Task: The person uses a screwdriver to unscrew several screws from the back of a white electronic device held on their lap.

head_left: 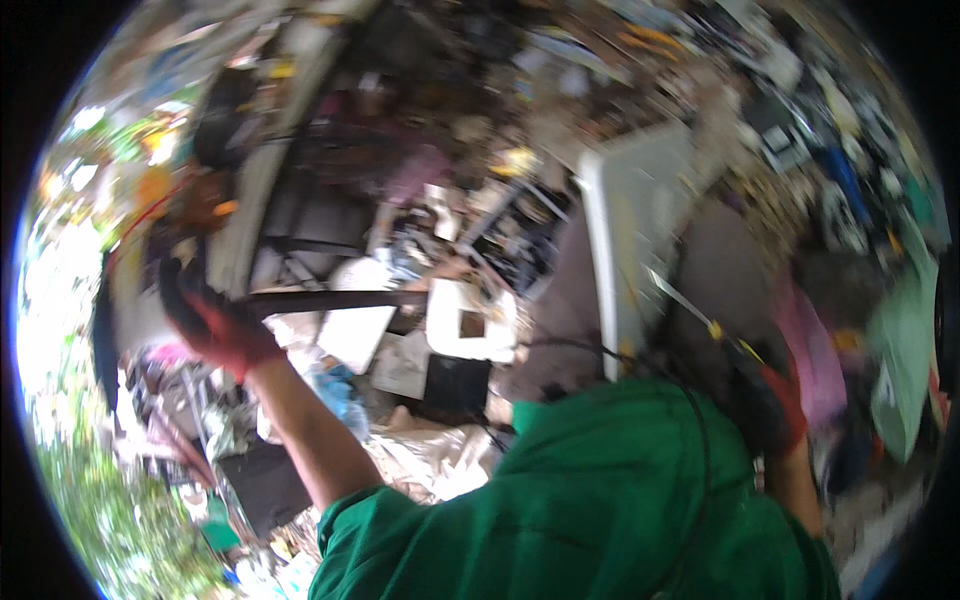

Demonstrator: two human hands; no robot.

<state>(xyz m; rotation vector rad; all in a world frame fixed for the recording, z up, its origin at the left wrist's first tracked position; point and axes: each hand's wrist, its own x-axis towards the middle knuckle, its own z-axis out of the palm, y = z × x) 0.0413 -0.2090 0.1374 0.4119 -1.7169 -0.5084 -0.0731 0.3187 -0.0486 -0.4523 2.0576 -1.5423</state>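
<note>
My left hand [215, 325], in a red and black glove, reaches out to the far left with its fingers apart. It holds nothing that I can see and is near dark, blurred items [200, 205] beside a pale curved edge. My right hand [778, 400], gloved the same way, is closed around the handle of a screwdriver [690, 306]. The screwdriver's thin metal shaft points up and left, over my knee. A white plastic panel [640, 240] stands between my legs, and a dark cable lies across its lower end.
Mixed scrap surrounds me. A white square frame [470, 320] and a black flat piece [456, 385] lie left of my legs. Pink cloth [815, 360] and a pale green sheet [900, 350] are at the right. Small parts [790, 145] fill the far right. Leaves show at the left rim.
</note>
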